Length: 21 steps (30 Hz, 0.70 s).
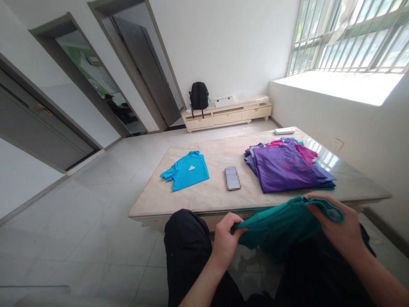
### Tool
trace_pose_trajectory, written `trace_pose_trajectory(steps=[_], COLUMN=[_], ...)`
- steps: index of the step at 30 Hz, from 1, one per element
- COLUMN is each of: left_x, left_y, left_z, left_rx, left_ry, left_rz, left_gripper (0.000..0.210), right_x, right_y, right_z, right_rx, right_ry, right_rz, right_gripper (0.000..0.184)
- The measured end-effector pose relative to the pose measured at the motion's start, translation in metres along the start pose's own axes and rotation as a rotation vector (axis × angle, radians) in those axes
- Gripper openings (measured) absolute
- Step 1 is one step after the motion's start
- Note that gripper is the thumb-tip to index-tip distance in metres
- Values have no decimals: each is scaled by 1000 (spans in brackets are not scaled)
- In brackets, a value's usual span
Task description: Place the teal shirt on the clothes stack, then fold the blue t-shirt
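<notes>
A teal green garment [277,228] hangs between my two hands above my lap, just in front of the table's near edge; its exact kind cannot be told. My left hand [226,236] pinches one corner of it between thumb and fingers. At the opposite end my right hand [340,221] grips the cloth near a rolled or open edge. Beyond it on the table lies a pile of clothes with a purple garment [284,166] on top. A folded bright blue short-sleeved shirt [188,170] with a white logo rests at the table's left.
The stone-topped table [153,198] has a blurred-out phone-like object [232,178] in its middle and a white box-shaped item [284,131] at its far edge. A black backpack [199,96] stands on a low cabinet [217,119] against the wall. Someone sits beyond a doorway [119,111].
</notes>
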<state>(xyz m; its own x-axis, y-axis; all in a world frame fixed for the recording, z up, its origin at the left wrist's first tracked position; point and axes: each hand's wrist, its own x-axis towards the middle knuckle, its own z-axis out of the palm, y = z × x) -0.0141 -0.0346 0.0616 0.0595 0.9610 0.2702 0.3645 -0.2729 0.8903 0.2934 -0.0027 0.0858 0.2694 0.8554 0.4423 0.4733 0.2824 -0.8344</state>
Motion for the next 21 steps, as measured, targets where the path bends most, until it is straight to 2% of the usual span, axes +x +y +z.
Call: trace_pose_trajectory(steps=[5,8,11,14,18,21], left_x=[4,5,4,1,-3,-8], left_y=[5,1,-5,-10,-14,-19], left_z=[-4,-3,0,1,0,-3], left_rx=[9,83,181,227,191,286], left_ry=[-13,29,71,101,65,26], left_rz=[9,72,126,128,76,151], left_gripper=[6,6,15,19,19,21], right_x=[5,5,4,4,5,5], right_y=[7,4,-3,-10,-12,-10], right_z=[-3,-3,-4,-5,-10,-15], right_rx=[6,20,10,0,-1,-13], right_ry=[-19,-8,-5,16,17,-7], right_rz=[110,107,92,80,69,68], right_gripper=[37,37,35,37,36,34])
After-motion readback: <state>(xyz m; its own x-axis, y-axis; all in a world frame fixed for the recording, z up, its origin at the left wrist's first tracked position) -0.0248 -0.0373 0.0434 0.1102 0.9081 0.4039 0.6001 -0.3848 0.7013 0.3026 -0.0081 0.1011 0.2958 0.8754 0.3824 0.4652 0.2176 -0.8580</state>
